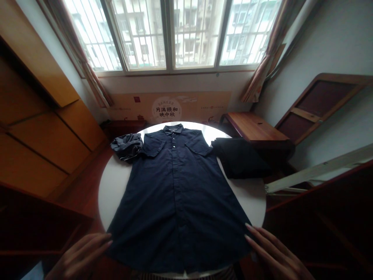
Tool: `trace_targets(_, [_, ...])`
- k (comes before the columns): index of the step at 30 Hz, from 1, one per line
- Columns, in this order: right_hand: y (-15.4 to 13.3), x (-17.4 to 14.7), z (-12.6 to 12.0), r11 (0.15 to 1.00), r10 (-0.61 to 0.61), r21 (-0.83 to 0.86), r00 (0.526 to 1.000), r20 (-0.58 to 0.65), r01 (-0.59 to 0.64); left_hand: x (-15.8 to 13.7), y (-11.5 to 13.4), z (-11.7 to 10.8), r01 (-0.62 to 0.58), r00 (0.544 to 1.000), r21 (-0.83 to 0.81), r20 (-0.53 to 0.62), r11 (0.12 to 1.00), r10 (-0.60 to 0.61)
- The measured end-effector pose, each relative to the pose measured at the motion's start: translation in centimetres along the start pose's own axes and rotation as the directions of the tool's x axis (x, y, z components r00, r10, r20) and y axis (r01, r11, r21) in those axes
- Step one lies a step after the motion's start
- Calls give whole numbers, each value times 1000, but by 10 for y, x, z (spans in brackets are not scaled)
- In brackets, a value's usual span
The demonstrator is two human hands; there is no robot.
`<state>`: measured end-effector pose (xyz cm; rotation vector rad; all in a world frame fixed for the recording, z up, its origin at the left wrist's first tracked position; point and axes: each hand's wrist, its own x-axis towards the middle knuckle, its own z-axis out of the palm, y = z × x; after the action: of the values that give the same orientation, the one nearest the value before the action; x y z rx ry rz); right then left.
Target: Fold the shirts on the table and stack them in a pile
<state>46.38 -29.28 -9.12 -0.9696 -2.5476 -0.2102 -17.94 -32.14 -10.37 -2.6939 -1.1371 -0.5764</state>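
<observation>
One navy shirt (177, 194), spread flat

Laid with collar (174, 129) toward twelve o'clock. Touched at its lower sides by left hand (81, 252) at eight and right hand (276, 251) at four, well apart, probably to keep the front smooth. On white table (112, 190), flanked by grey bundle (126, 146) at ten and black cloth (241, 159) at two (perhaps to leave room). Impossible to tell pinching from pressing, with thumbs hidden, wrists cut off.

Facing me, daylight through a wide barred window (196, 42), curtains (94, 85) either side, white wall (329, 46) right, yellow-brown cabinet (35, 159) left, reddish floor (86, 186), round white table (112, 190) mid-room.
</observation>
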Motion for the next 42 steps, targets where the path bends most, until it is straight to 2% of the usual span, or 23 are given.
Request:
trace_targets(3, [7,1,11,996,6,-89,1000,-6,-7,7,1,-3,0,1000,-8,-4,1000,0])
trace_targets(6, [13,4,10,991,-30,-128,999,13,32,12,2,-6,2,999,-15,-43,1000,-3])
trace_targets(11, [19,10,-1,993,-92,-65,995,49,95,14,-3,-10,31,999,-37,-41,999,-32])
trace_targets(16, [19,12,-4,992,-112,-60,994,-2,112,13,-4,-13,66,997,-112,-28,991,-69])
trace_targets(19, [21,12,-7,987,-139,-81,990,20,140,13,-1,-17,77,997,-138,-17,987,-80])
trace_targets(23, [27,7,-15,989,-145,-23,986,80,147,16,-5,-24,69,998,-128,5,989,-69])
trace_targets(25, [32,5,-20,993,-102,72,993,66,97,20,-10,-27,34,999,-170,-19,985,-38])
trace_targets(28, [42,13,-29,956,75,283,997,-9,-70,35,-27,-31,56,995,-340,-53,939,-79])
trace_targets(30, [54,33,-37,902,226,393,971,-76,-179,54,-44,-37,142,981,-469,-53,872,-189])
trace_targets(32, [70,67,-49,865,331,446,930,-161,-231,84,-64,-45,272,935,-523,-56,808,-350])
trace_targets(33, [80,89,-55,858,373,448,905,-204,-253,104,-76,-50,353,891,-517,-69,780,-449])
trace_targets(34, [89,112,-61,870,377,429,889,-259,-244,126,-87,-55,458,821,-500,-79,735,-565])
trace_targets(35, [100,138,-67,869,421,391,870,-256,-305,151,-100,-60,515,765,-515,-85,685,-638])
trace_targets(37, [122,189,-75,845,515,296,827,-228,-444,204,-125,-65,516,714,-605,-89,607,-695])
trace_targets(39, [147,236,-75,807,583,277,775,-242,-521,256,-151,-63,470,696,-720,-54,511,-716])
trace_targets(40, [161,257,-71,796,594,297,775,-214,-528,279,-165,-59,464,674,-759,-33,457,-738])
trace_targets(42, [191,293,-58,785,598,331,779,-187,-524,320,-192,-48,484,595,-784,-30,388,-803])
